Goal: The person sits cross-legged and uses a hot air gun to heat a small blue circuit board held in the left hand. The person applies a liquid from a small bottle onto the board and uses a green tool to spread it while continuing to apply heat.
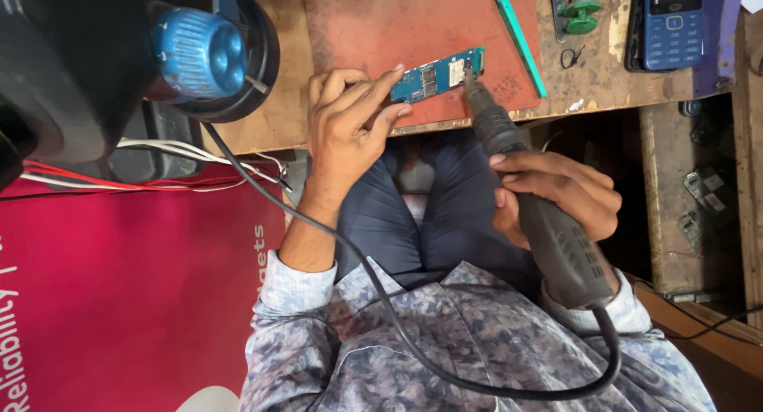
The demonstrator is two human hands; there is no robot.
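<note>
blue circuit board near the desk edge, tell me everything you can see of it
The blue circuit board is a narrow strip with small metal-coloured shields and parts on its face. It lies flat and slanted on the red mat, close to the wooden desk's front edge. The left hand pins its near end with a fingertip. The tip of the dark corded handheld tool, gripped by the right hand, sits at its far end.
</note>
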